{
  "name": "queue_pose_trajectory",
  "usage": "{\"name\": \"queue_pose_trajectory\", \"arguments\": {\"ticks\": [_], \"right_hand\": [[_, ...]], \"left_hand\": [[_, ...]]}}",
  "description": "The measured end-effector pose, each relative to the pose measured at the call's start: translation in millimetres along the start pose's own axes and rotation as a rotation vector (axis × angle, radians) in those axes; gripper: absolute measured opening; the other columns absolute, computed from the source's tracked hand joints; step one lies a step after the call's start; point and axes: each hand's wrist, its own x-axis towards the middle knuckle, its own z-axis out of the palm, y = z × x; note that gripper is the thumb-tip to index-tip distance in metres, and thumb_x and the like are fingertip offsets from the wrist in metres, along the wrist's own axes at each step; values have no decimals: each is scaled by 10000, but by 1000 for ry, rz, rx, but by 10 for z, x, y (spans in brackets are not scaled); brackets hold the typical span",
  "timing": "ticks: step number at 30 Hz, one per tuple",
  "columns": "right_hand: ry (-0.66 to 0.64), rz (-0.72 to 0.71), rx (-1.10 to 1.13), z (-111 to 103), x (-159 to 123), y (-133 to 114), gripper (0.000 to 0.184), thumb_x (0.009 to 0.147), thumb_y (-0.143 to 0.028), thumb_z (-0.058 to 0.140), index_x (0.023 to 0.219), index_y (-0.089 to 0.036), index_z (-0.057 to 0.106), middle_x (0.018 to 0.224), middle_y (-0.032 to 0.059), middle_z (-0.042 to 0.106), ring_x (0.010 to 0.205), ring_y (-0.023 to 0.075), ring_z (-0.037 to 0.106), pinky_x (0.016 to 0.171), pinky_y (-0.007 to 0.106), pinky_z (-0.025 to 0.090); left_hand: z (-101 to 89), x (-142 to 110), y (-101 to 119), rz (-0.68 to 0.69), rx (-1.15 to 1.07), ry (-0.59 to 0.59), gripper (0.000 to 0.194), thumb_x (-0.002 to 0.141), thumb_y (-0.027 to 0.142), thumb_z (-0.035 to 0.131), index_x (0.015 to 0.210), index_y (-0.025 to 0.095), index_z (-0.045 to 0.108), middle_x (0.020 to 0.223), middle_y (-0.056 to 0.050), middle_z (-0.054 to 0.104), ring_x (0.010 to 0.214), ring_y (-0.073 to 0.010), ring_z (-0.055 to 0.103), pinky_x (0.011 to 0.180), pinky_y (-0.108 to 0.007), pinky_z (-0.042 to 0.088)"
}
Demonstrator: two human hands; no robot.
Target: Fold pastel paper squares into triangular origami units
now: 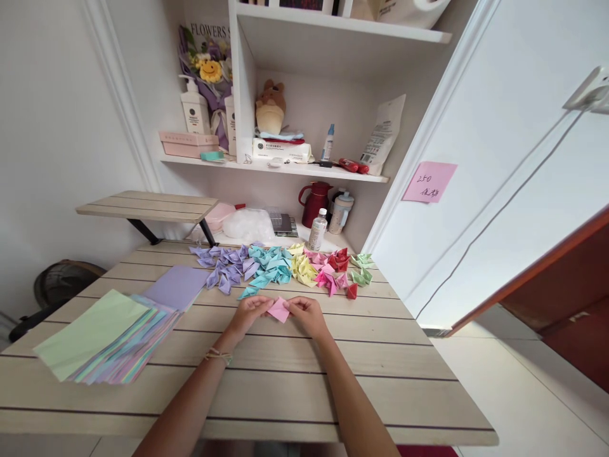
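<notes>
A small folded piece of pink paper (279, 310) is held up between my two hands, just over the slatted table. My left hand (251, 312) pinches its left side between thumb and fingers. On the opposite side, my right hand (307, 312) grips the paper's right corner in the same way. Just beyond my hands lie folded paper pieces in colour groups: purple (227, 266), turquoise (271, 266), yellow (302, 268), pink (327, 278), red (339, 259) and light green (362, 277).
A fanned stack of coloured paper (104, 336) covers the table's left side, with purple sheets (178, 285) behind it. A small raised shelf (147, 206) stands at the back left. Beyond the folded pieces are a clear bottle (318, 231), a red jug (316, 204) and a tumbler (341, 213).
</notes>
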Motion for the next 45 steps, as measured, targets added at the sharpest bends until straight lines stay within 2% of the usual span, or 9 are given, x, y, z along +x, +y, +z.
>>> {"name": "queue_pose_trajectory", "arguments": {"ticks": [6,13,18,23,27,31,35,41,45], "right_hand": [[58,-27,56,26,36,82,327,601,-416,736,786,-168,631,578,-3,617,533,133,571,521,250,493],[-10,-74,-187,-13,34,114,332,599,-362,745,858,-165,682,685,29,660,574,130,575,513,217,460],[33,-58,-74,-33,51,139,318,620,-357,734,864,-158,692,717,46,680,614,152,600,573,252,484],[-42,8,83,-41,45,131,307,569,-356,764,800,-172,681,738,38,693,679,185,636,650,299,506],[-78,30,91,-23,36,133,405,512,-316,800,872,-179,672,782,37,695,696,178,640,659,286,505],[-83,50,65,-19,41,153,472,574,-368,762,990,-171,657,834,55,699,735,187,640,697,310,505],[-132,72,4,-7,31,146,495,610,-441,720,1015,-162,663,879,67,702,761,209,638,716,339,505],[-126,81,-35,25,14,134,393,680,-474,649,917,-165,704,797,57,707,694,200,638,666,323,510],[-110,44,-122,22,8,111,310,698,-452,634,793,-169,716,731,45,700,679,192,634,654,302,500]], "left_hand": [[11,37,-62,33,27,31,337,524,328,770,767,138,635,685,-43,696,649,-180,637,588,-267,491],[-3,49,-94,51,-19,46,300,605,343,718,802,130,642,722,-54,696,672,-181,640,609,-267,488],[24,35,-68,76,-19,-47,419,529,273,783,892,134,628,854,-79,701,793,-203,646,715,-302,498],[16,48,-90,101,-1,-8,371,583,324,750,861,143,584,722,-40,688,660,-174,645,590,-261,495],[11,36,-84,140,-31,-2,348,614,319,728,861,158,541,719,-30,687,647,-166,646,587,-258,498],[50,5,-71,153,-13,-38,431,546,246,773,905,149,556,839,-76,695,761,-192,654,689,-301,510],[70,0,-94,199,43,31,408,582,252,748,934,144,573,839,-76,689,785,-189,649,724,-304,502],[27,7,-85,292,240,35,218,665,320,679,799,150,649,771,-54,676,746,-181,622,716,-282,479],[30,-5,-51,286,254,33,199,704,348,632,782,168,663,764,-38,663,720,-171,604,676,-266,473]]}}
